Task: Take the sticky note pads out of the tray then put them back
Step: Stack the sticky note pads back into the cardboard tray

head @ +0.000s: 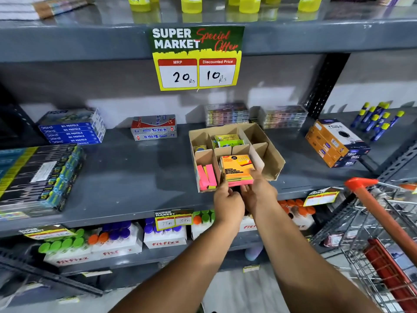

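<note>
A brown cardboard tray (pixel 274 152) with dividers stands on the grey shelf (pixel 135 175). An orange-topped stack of sticky note pads (pixel 237 169) sits at the front middle compartment, its lower edge over the tray's front. My right hand (pixel 259 193) grips the stack's right front corner, thumb on top. My left hand (pixel 228 199) touches its left front edge from below. Pink and yellow note strips (pixel 206 177) fill the front left compartment. Green and yellow pads (pixel 228 141) lie in a rear compartment.
Blue oil pastel boxes (pixel 72 129), red and silver boxes (pixel 154 129) and orange boxes (pixel 336 145) stand on the same shelf. A price sign (pixel 196 59) hangs above the tray. A shopping cart with an orange handle (pixel 381 213) is at the right.
</note>
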